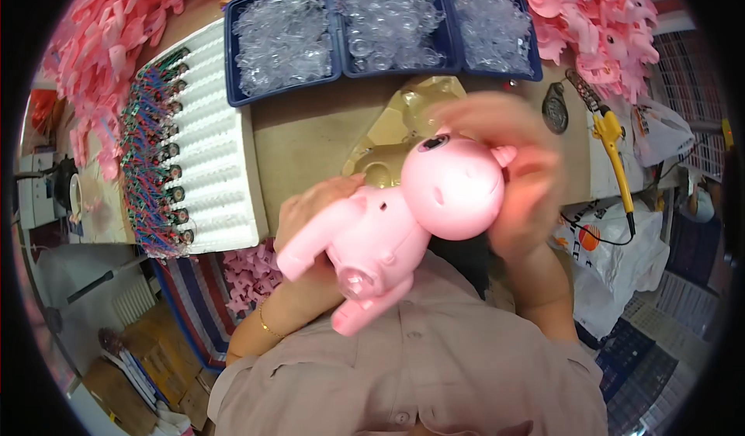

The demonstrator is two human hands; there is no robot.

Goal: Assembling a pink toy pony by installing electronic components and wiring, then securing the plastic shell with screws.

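Note:
A pink plastic toy animal point(384, 226) is held tilted in front of my chest. Its round head point(454, 188) has a dark eye and a small pointed bump; a clear round part point(358, 282) sits at the lower end of its body. My left hand point(314, 207) is closed round the body from behind, partly hidden by a pink limb. Beside the head, my right hand point(535, 176) is smeared by motion, so whether its fingers grip the head is unclear. Beyond the toy lies a shaped, translucent yellowish plastic tray point(380, 137) on the table.
Three blue bins point(336, 29) of clear plastic parts line the back. A white foam block point(221, 137) carries wired circuit boards point(159, 157) at left. Pink toy parts heap up at far left point(109, 64) and far right point(597, 25). A yellow soldering iron point(613, 145) rests at right.

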